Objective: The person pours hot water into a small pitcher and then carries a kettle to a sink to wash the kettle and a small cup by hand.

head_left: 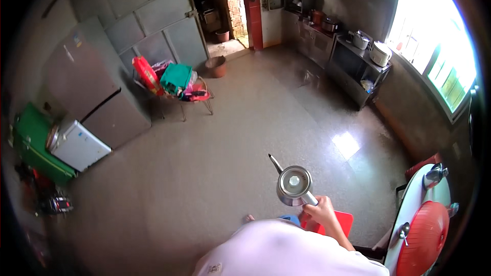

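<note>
My right hand (319,210) is closed around the handle of a stainless steel teapot (294,184), held in front of my body above the floor. Its lid is on, with a clear knob in the middle, and the thin spout points to the upper left. Behind my right hand and forearm lies a red plastic surface (343,222), perhaps a stool seat, partly hidden by my arm and shirt. My left hand is out of view.
A table (412,195) at the right holds a red dome cover (424,237) and metal vessels. A chair piled with bags (176,78) stands near the fridge (88,80). Metal cabinets (347,73) with pots line the far right wall. A brown bucket (216,67) sits near the doorway.
</note>
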Available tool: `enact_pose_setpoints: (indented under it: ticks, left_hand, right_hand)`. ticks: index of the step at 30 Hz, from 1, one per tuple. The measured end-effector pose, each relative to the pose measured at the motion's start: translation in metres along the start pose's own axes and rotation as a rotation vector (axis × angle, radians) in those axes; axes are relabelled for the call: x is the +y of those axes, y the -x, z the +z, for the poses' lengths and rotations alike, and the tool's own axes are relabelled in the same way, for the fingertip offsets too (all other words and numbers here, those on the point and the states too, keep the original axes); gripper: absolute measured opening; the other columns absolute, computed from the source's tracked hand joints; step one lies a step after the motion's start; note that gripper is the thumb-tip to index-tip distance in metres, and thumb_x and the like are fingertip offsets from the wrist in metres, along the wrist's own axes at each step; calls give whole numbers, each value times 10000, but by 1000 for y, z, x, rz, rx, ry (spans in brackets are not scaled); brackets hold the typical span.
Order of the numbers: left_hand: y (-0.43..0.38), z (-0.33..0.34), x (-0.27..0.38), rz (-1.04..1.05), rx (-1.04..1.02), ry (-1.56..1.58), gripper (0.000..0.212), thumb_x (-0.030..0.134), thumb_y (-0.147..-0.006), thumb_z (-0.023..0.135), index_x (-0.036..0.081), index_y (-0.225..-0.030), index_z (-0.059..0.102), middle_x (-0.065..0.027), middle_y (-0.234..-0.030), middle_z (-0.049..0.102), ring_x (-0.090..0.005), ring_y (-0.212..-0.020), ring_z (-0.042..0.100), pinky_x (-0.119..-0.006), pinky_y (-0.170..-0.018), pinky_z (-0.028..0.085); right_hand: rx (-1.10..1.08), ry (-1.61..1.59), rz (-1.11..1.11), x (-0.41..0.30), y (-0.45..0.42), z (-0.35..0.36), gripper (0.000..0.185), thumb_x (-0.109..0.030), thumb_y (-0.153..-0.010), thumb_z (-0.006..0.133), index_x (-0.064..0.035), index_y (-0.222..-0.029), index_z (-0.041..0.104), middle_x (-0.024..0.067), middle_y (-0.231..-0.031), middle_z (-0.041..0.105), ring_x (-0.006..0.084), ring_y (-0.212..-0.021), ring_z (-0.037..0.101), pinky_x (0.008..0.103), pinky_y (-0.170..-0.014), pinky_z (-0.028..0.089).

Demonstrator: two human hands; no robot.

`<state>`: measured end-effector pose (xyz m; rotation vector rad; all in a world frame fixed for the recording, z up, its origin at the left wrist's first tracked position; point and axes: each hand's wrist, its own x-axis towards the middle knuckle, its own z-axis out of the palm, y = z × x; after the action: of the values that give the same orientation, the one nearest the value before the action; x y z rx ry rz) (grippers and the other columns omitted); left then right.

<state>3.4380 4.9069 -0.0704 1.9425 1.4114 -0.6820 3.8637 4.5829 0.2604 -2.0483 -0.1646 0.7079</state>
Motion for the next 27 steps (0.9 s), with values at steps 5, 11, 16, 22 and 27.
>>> enact_pose_setpoints:
  ticks: [5,11,16,22,27]
  left_hand:
    - [-165,-252,159,305,487,164,271,307,-897,638,76,-1033,678,-124,-955,720,-290,-888,687,-397,-792,537]
    - [-257,-376,328,528,579,309,235,241,-911,630,64,-1059,675,-129,-929,716,-249,-839,688,-361,-761,536]
    - [-288,-316,370,255,243,69,174,191,-897,569,44,-860,654,-164,-843,670,-317,-793,653,-408,-703,522]
    - [-342,-300,447,-13,-90,36,199,211,-905,560,33,-863,639,-185,-822,643,-339,-778,641,-429,-683,507]
    - [-453,-362,540,-34,-167,8,221,227,-911,552,23,-866,626,-202,-805,620,-358,-766,631,-447,-667,495]
  right_hand:
    - [4,-149,43,-78,-112,11,228,-155,-734,654,70,-771,664,107,-669,652,196,-599,703,304,-524,540]
    - [-94,-75,123,-150,-282,6,292,-183,-733,663,73,-866,711,126,-699,688,199,-619,716,307,-626,564]
    - [-116,-26,60,-239,-427,-13,238,-179,-727,693,58,-744,680,87,-641,658,170,-586,701,299,-564,542]
    - [-101,-1,56,-332,-593,-35,266,-200,-726,699,53,-806,689,96,-648,661,172,-585,697,298,-570,534]
    - [-117,-110,70,-390,-730,-42,285,-217,-711,695,48,-815,699,102,-661,667,172,-576,690,301,-580,529]
